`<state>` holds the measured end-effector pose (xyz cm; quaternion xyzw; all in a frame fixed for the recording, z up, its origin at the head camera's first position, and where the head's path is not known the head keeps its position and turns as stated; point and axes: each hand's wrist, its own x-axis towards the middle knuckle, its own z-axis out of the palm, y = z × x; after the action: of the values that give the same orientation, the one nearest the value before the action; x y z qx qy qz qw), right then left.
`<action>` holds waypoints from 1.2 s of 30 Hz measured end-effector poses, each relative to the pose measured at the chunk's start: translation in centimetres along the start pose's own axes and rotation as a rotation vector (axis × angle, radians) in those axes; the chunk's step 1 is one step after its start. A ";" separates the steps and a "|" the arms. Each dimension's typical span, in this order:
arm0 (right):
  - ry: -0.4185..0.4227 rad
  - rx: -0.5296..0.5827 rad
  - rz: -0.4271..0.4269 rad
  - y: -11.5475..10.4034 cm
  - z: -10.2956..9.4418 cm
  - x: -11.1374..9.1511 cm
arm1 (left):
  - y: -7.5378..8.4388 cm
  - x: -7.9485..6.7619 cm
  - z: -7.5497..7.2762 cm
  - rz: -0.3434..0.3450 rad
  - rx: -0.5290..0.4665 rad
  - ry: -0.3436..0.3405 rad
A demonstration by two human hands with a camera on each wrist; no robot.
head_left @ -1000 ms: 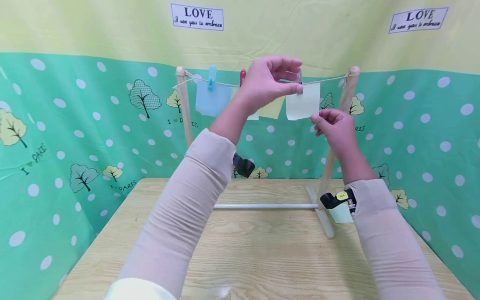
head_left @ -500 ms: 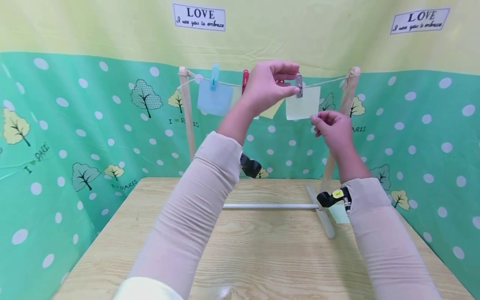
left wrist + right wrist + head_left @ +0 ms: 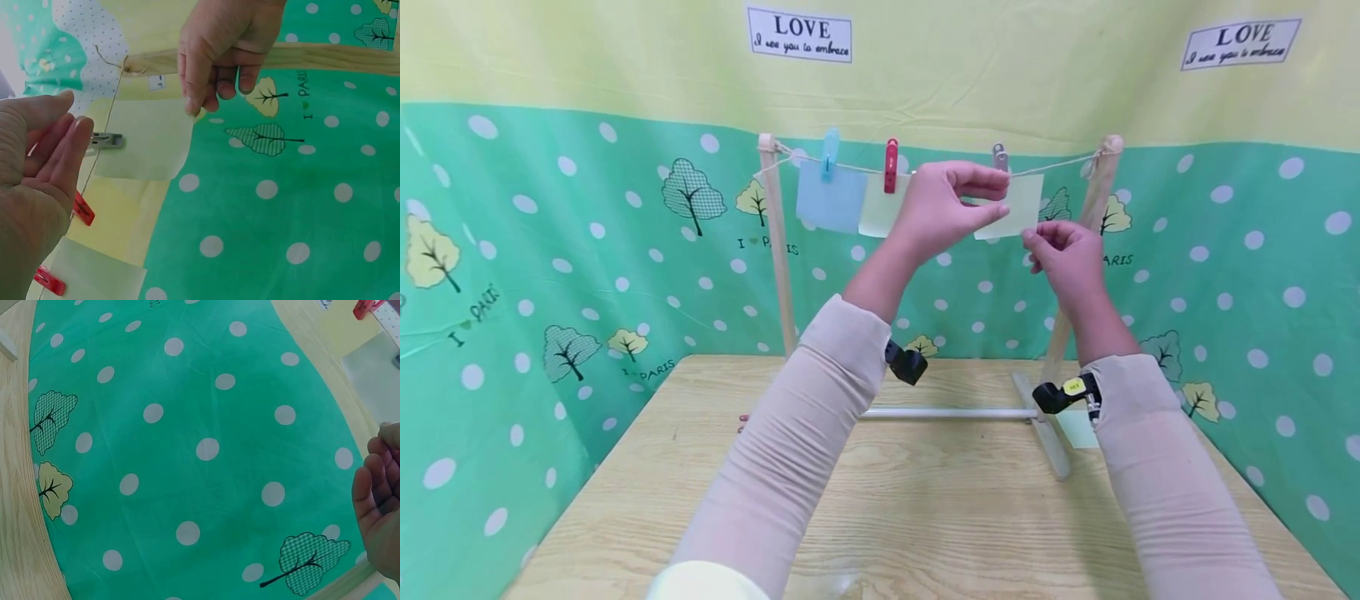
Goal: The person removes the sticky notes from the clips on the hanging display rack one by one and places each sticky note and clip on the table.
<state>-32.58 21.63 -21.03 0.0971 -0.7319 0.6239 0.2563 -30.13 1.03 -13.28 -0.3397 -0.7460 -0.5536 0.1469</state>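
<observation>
A pale green paper square (image 3: 1026, 208) hangs from the string (image 3: 1060, 164) under a grey clothespin (image 3: 999, 156). My right hand (image 3: 1072, 260) pinches its lower right corner between thumb and fingertips. My left hand (image 3: 946, 204) is in front of the paper's left part, fingers extended and holding nothing. The left wrist view has these fingers apart from the grey clothespin (image 3: 109, 140), which grips paper and string. Further left on the string hang a yellow paper (image 3: 115, 215), hidden behind my left hand in the head view, a pale paper (image 3: 877, 208) under a red clothespin (image 3: 891, 165), and a blue paper (image 3: 831, 200) under a blue clothespin (image 3: 829, 155).
Two wooden posts, left (image 3: 777, 250) and right (image 3: 1097, 187), carry the string. A white crossbar (image 3: 955, 413) runs low between them over the wooden table (image 3: 940, 508). Another pale green paper (image 3: 1078, 429) lies by the right foot. Red clothespin tips (image 3: 743, 419) show beside my left sleeve.
My left hand has let go of the grey clothespin and moved down below it. The clothespin stays on the string. My right hand keeps its pinch on the paper's corner.
</observation>
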 end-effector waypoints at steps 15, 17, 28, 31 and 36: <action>0.011 -0.020 0.003 -0.1 0.1 -0.1 | 0.8 0.1 0.0 -0.014 0.064 0.085; 0.009 -0.022 -0.001 -0.2 0.1 -0.1 | 0.7 -0.2 0.2 0.001 0.047 0.064; 0.012 -0.057 -0.002 -0.1 0.1 -0.1 | -1.2 -1.3 1.6 -0.017 0.069 -0.065; 0.010 -0.049 -0.001 -0.1 0.1 -0.1 | -1.8 -1.2 1.6 -0.041 0.081 -0.028; 0.007 -0.046 0.003 0.0 0.0 0.0 | -2.1 -0.6 1.5 -0.038 0.068 0.094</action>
<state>-32.57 21.61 -21.02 0.0881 -0.7452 0.6077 0.2600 -30.85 1.89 -15.68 -0.2937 -0.7630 -0.5460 0.1828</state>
